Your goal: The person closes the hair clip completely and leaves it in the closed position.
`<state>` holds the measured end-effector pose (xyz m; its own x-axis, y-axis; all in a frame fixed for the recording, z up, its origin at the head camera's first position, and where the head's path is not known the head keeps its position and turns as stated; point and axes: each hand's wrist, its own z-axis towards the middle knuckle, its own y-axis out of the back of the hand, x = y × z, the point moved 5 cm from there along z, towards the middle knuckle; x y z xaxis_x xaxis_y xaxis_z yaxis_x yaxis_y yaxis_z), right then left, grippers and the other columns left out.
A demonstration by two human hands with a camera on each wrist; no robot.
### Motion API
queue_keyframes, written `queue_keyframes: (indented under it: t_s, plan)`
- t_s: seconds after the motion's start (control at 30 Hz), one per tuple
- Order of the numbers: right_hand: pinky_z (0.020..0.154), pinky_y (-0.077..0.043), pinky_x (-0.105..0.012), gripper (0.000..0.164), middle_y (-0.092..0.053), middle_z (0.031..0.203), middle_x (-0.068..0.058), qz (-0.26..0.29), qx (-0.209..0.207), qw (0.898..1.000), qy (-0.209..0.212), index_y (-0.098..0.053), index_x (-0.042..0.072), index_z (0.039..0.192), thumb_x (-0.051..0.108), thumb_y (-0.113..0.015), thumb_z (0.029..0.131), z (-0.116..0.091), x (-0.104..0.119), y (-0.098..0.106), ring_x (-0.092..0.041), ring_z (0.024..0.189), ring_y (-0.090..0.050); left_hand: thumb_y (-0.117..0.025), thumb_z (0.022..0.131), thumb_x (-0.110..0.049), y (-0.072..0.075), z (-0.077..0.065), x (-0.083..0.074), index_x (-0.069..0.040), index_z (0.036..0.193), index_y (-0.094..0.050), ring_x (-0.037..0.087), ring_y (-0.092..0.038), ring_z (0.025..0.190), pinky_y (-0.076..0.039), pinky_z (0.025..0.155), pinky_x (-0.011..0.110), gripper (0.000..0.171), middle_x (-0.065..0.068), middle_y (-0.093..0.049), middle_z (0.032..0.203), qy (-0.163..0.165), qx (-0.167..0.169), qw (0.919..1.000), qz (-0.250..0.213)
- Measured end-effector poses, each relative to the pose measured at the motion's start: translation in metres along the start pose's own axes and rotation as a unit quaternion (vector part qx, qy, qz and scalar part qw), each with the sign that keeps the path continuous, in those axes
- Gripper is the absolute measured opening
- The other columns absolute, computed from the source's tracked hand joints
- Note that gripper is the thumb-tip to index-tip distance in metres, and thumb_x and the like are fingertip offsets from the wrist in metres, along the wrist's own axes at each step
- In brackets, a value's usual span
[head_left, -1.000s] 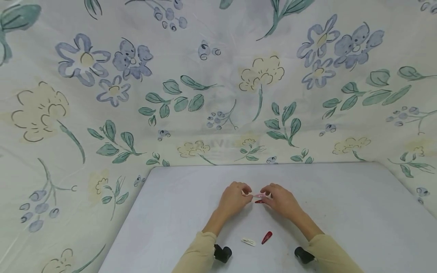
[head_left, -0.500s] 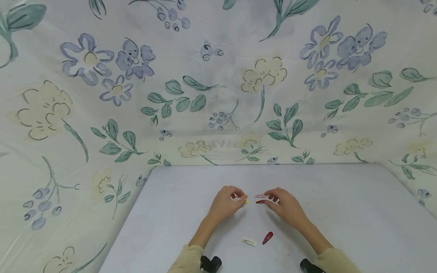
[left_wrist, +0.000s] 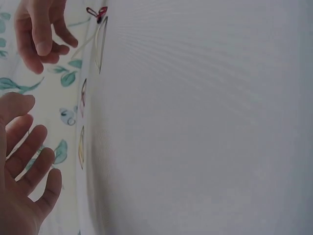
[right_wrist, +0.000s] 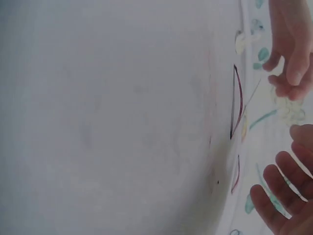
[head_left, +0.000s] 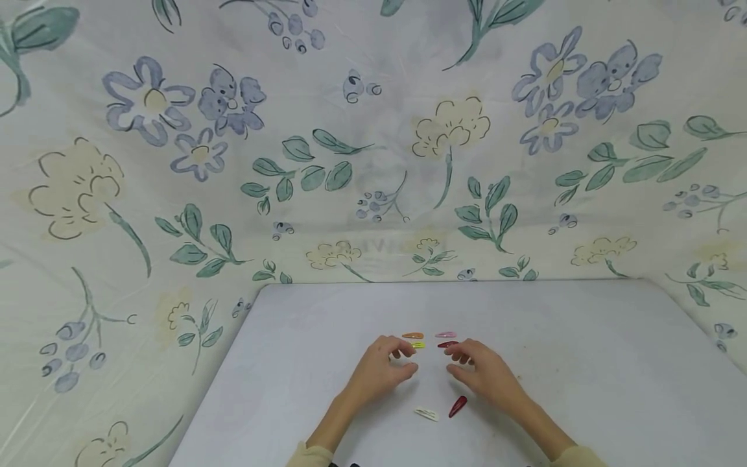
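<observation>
Both hands hover over the white table, fingers loosely bent and holding nothing. My left hand (head_left: 378, 373) is nearest to a yellow snap hair clip (head_left: 419, 346), partly covering it in the head view. Just beyond lies an orange hair clip (head_left: 413, 335). On the other side, my right hand (head_left: 487, 376) has its fingertips close to a dark red hair clip (head_left: 446, 344), with a pink hair clip (head_left: 446, 335) behind that. Nearer the person lie a white hair clip (head_left: 426, 414) and a red hair clip (head_left: 458, 407). Each wrist view shows both hands apart with spread fingers.
The white tabletop (head_left: 280, 363) extends to both sides of the hands. Behind it and to the sides hangs a flower-print cloth (head_left: 373, 194), meeting the table's back edge.
The left hand has let go of the orange clip, the right of the pink one; both clips now lie on the table. Both hands have drawn back toward the person.
</observation>
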<state>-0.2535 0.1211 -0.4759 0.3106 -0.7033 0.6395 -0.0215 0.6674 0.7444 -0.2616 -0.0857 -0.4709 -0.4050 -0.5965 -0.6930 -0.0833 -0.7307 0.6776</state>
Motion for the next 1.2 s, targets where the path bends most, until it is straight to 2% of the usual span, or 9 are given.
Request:
queue_keyframes:
  t_s: [0.17, 0.37, 0.7, 0.87, 1.03, 1.2]
  plan:
    - [0.080, -0.054, -0.029, 0.023, -0.064, 0.093, 0.010, -0.005, 0.012, 1.000, 0.027, -0.070, 0.019, 0.106, 0.016, -0.078, 0.084, -0.006, 0.005, -0.004, -0.009, 0.088, -0.057, -0.074, 0.083, -0.021, -0.001, -0.007, -0.002, -0.014, 0.101, -0.070, 0.017, -0.057, 0.092, -0.047, 0.078, 0.027, 0.020, -0.003, -0.065, 0.096, -0.010, 0.016, 0.9998, -0.005]
    - [0.080, -0.053, -0.029, 0.022, -0.065, 0.097, 0.008, 0.000, 0.037, 0.998, 0.056, -0.070, 0.016, 0.106, 0.016, -0.077, 0.085, -0.013, 0.010, -0.008, -0.009, 0.089, -0.057, -0.075, 0.082, -0.020, -0.005, -0.014, -0.004, -0.010, 0.101, -0.070, 0.018, -0.057, 0.092, -0.048, 0.079, 0.027, 0.022, 0.000, -0.067, 0.096, -0.027, 0.035, 0.9988, -0.021]
    - [0.079, -0.054, -0.029, 0.021, -0.064, 0.095, 0.011, 0.009, 0.092, 0.995, 0.046, -0.070, 0.017, 0.107, 0.018, -0.075, 0.086, -0.023, 0.017, -0.015, -0.007, 0.089, -0.057, -0.076, 0.082, -0.018, -0.009, -0.028, -0.008, -0.011, 0.102, -0.070, 0.019, -0.058, 0.093, -0.049, 0.081, 0.029, 0.022, -0.001, -0.068, 0.098, -0.037, 0.071, 0.9956, -0.049]
    - [0.076, -0.054, -0.026, 0.021, -0.066, 0.097, 0.009, 0.036, 0.107, 0.992, 0.064, -0.069, 0.016, 0.107, 0.017, -0.075, 0.087, -0.029, 0.019, -0.018, -0.010, 0.090, -0.060, -0.077, 0.081, -0.020, -0.012, -0.033, -0.007, -0.012, 0.102, -0.070, 0.017, -0.059, 0.095, -0.049, 0.083, 0.027, 0.024, -0.002, -0.068, 0.100, -0.026, 0.099, 0.9933, -0.054]
    - [0.073, -0.053, -0.022, 0.021, -0.066, 0.098, 0.006, 0.065, 0.113, 0.988, 0.085, -0.069, 0.012, 0.105, 0.011, -0.076, 0.084, -0.036, 0.021, -0.024, -0.004, 0.084, -0.057, -0.079, 0.079, -0.019, -0.015, -0.037, -0.006, -0.013, 0.101, -0.070, 0.012, -0.058, 0.094, -0.048, 0.083, 0.026, 0.024, -0.005, -0.067, 0.098, -0.017, 0.113, 0.9922, -0.050]
    - [0.073, -0.052, -0.021, 0.021, -0.063, 0.098, 0.008, 0.056, 0.108, 0.988, 0.097, -0.070, 0.013, 0.103, 0.010, -0.076, 0.083, -0.042, 0.024, -0.028, -0.002, 0.083, -0.054, -0.081, 0.078, -0.016, -0.018, -0.038, -0.005, -0.015, 0.097, -0.072, 0.007, -0.054, 0.091, -0.046, 0.083, 0.023, 0.021, -0.009, -0.065, 0.095, -0.016, 0.119, 0.9923, -0.031]
